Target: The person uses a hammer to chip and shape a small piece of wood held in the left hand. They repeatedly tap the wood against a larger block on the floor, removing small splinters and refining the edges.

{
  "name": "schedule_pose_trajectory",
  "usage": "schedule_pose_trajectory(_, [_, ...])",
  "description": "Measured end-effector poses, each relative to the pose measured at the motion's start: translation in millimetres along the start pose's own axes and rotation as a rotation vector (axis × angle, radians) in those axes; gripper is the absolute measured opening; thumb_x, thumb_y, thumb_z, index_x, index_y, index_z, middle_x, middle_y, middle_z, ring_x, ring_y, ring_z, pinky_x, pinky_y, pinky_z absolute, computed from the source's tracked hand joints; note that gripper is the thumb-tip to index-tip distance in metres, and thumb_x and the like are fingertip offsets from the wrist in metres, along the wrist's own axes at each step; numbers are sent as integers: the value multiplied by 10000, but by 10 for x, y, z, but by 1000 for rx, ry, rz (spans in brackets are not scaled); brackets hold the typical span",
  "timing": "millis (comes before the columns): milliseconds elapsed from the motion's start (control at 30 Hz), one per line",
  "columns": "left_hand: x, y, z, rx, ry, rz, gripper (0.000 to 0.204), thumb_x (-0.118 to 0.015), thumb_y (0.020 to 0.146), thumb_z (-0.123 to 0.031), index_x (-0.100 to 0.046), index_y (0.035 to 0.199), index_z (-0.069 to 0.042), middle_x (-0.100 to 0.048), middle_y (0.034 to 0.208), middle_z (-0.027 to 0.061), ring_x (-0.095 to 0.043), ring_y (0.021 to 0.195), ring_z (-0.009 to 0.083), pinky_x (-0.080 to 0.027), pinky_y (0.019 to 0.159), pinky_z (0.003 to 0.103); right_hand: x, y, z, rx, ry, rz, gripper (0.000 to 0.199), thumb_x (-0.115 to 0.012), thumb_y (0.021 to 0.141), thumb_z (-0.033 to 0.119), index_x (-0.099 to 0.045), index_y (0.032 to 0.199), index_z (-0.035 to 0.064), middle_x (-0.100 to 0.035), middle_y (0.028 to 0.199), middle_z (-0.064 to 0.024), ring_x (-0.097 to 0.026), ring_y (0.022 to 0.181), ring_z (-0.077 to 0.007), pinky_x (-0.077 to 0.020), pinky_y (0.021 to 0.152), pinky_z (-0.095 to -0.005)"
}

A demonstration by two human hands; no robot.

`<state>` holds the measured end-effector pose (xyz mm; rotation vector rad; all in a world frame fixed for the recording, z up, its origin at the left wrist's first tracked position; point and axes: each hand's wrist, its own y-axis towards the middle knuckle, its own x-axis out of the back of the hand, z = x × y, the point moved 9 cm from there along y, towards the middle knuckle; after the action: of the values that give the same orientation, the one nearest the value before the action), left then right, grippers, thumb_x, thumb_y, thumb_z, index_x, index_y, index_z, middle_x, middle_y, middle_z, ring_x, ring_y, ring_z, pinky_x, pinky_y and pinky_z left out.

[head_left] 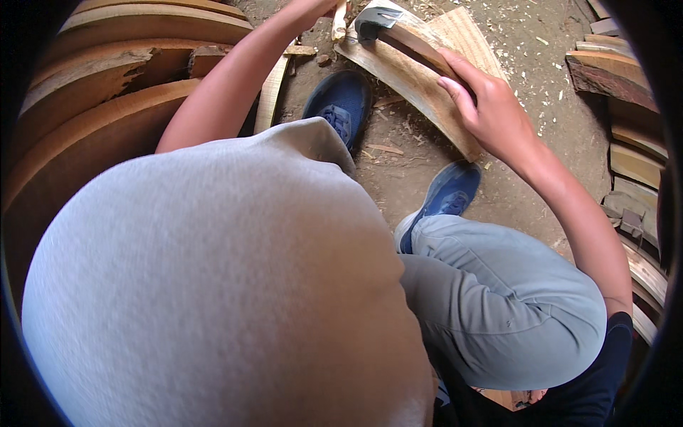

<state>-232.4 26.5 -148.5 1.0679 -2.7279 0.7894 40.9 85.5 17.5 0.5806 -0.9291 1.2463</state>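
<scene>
- Woodwork at ground level: right hand [491, 107] clenched round the dark handle of a hatchet [373, 21], gripped well back from the steel head, likely for reach and leverage.
- Hatchet head down at the far end of a curved plank [427, 99], handle lying along the wood beneath the palm.
- Curved plank laid slantwise on the dirt floor [541, 64], far end near the top of the view, near end just beside the right shoe [445, 196]; apparently set low and in front so as to be worked from a squat.
- Left hand [316, 8], half cut off by the top edge, grasping a pale stick [340, 21] held roughly upright just beside the hatchet head, seemingly steadied there against the plank.
- Left shoe [341, 103] planted near the plank's inner edge, perhaps as a stop against sliding; contact not clear.
- Grey trouser knee [498, 299] bent up under the right forearm, grey shirt [213, 285] filling the lower left.
- Stacked curved boards [107, 107] at left and further boards [626, 142] at right, close around the squatting spot; wood chips strewn over the floor.
</scene>
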Motion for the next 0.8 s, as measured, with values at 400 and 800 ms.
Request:
schedule_pose_trajectory(400, [60,-406,175,-79,-445,343,773,-425,860,110,-395,1554,-228,-644,1179,165,-670,767,186,-546,574,306,-25,-29,-33,-5,1,-21,405,-591,1023,270,-599,1366,55,-686,1220,-228,-668,1081,-428,-542,944,-467])
schedule_pose_trajectory(800, [228,-195,255,273,-776,106,223,-437,904,-351,-495,958,-143,-434,633,-5,-391,482,136,-293,397,295,-10,-146,-432,-215,180,-60,468,-611,1019,330,-593,1390,46,-710,1176,-243,-710,1060,-363,-533,928,-405])
